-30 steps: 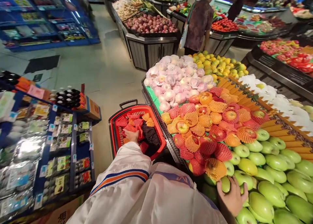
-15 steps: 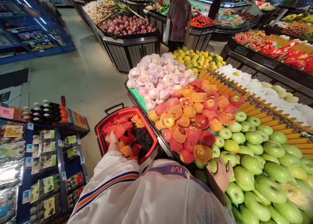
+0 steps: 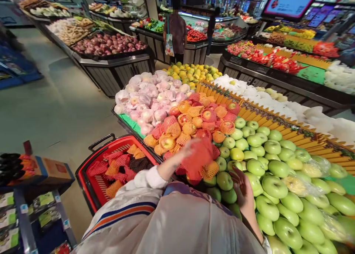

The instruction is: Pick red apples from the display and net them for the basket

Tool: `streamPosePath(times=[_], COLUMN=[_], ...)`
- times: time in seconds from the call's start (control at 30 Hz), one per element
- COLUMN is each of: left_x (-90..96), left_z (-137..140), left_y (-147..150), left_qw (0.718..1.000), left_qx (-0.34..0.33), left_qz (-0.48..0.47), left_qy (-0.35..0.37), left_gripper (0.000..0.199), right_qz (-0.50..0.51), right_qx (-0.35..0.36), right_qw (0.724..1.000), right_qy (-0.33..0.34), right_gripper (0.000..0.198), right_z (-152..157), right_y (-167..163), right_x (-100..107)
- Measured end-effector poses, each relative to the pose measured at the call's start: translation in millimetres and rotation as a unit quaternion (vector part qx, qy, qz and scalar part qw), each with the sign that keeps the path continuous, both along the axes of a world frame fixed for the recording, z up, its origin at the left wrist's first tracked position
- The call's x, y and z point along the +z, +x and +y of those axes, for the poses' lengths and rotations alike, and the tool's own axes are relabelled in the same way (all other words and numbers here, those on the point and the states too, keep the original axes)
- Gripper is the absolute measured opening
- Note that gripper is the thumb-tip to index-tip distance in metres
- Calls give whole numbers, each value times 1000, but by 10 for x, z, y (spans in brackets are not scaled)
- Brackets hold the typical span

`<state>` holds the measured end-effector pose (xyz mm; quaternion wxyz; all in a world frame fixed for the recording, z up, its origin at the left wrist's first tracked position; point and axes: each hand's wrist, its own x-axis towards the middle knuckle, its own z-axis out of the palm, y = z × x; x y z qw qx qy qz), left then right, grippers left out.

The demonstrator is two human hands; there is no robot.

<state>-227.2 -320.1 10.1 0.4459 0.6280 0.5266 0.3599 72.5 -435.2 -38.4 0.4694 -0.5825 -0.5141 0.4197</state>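
At the fruit stand, we carry a red foam net in our left hand, fingers pinched on its near edge; motion blurs the hand, so the exact hold is hard to read. The net hangs above the near edge of the netted apples, just left of the green apples. Our right hand hovers palm-up and spread over the green apples, holding nothing.

We judge the step in hand to be sleeving an apple: the net is brought to the pile. The next move would call for opening the net's mouth with both hands and picking a bare fruit to slip inside.

Half a second ago our left hand was down in the red basket among the loose nets; it has since risen across to the stand with one net. Our right hand, then resting flat on the green apples, has lifted and turned up. The view has also swung right. A shopper stands far back.
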Motion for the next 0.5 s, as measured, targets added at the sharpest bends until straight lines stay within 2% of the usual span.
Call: streamPosePath(times=[0.03,0.1,0.13,0.17,0.27,0.4,0.5], left_x=[-27,-65,-72,-72,-49,-41,-34], left_z=[-20,-84,-115,-138,-146,-62,-18], left_y=[272,653,765,833,861,783,763], left_qw=[996,959,939,927,934,946,949], left_qx=[-85,-271,-330,-359,-336,-290,-263], left_qz=[-19,-70,-90,-101,-105,-119,-125], left_qy=[-11,-31,-37,-41,-55,-81,-121], left_gripper=[40,43,44,43,39,37,45], right_qz=[32,44,32,18,8,20,-18], right_qx=[-4,-27,-51,-79,-150,-188,-209], right_qw=[999,998,998,996,989,982,978], right_qy=[8,19,22,24,18,-2,-13], right_gripper=[58,49,41,35,29,50,57], right_z=[-21,-61,-81,-101,-164,-241,-271], right_y=[-4,8,29,60,189,304,311], right_x=[67,161,187,200,194,209,262])
